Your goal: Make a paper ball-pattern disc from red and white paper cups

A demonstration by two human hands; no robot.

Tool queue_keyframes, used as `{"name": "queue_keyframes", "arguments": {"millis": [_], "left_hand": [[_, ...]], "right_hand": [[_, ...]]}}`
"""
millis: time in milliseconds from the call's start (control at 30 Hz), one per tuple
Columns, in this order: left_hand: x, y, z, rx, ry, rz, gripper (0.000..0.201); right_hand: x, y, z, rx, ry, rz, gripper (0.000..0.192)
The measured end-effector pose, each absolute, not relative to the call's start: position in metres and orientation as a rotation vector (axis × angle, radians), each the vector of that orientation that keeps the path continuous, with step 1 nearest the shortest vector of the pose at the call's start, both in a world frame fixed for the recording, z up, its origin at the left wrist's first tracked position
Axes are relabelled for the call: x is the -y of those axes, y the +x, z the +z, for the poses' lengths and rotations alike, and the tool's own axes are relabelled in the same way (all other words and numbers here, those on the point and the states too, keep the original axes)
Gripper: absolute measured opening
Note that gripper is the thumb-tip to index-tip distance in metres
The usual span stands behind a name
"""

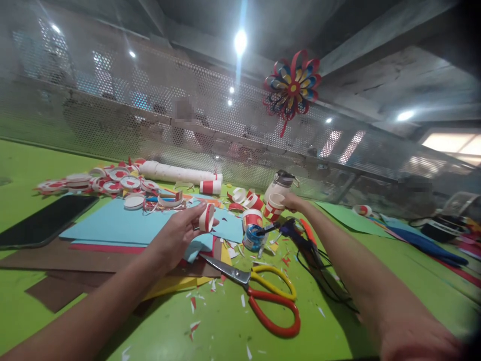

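My left hand holds a red-and-white paper cup ring between thumb and fingers, above the blue paper sheet. My right hand reaches far forward and grips a red-and-white paper cup standing next to a white bottle. Between my arms lie scissors with red and yellow handles and a small blue pot with a brush in it.
Several cut cup rings and a long white cup stack lie at the back left. A black phone rests at left. Brown, yellow and red paper sheets, scraps, a black cable and a mesh fence with a paper flower surround the green table.
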State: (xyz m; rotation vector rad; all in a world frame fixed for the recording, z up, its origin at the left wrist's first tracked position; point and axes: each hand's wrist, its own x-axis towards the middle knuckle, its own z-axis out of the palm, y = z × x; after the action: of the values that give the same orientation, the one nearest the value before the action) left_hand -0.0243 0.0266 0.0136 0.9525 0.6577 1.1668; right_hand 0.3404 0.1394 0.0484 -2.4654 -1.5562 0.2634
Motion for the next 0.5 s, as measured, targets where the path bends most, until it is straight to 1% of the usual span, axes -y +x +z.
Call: {"name": "queue_keyframes", "arguments": {"millis": [167,367,500], "left_hand": [[-0.027,-0.023,0.01,-0.652,0.974,1.203,0.027],[-0.026,-0.022,0.012,-0.67,0.98,1.202,0.028],[-0.026,-0.022,0.011,-0.652,1.003,1.201,0.028]], "right_hand": [[-0.151,0.334,0.049,1.671,-2.584,0.226,0.031],[-0.153,0.329,0.061,1.815,-2.562,-0.081,0.032],[-0.151,0.316,0.058,1.86,-2.512,-0.279,0.03]]}}
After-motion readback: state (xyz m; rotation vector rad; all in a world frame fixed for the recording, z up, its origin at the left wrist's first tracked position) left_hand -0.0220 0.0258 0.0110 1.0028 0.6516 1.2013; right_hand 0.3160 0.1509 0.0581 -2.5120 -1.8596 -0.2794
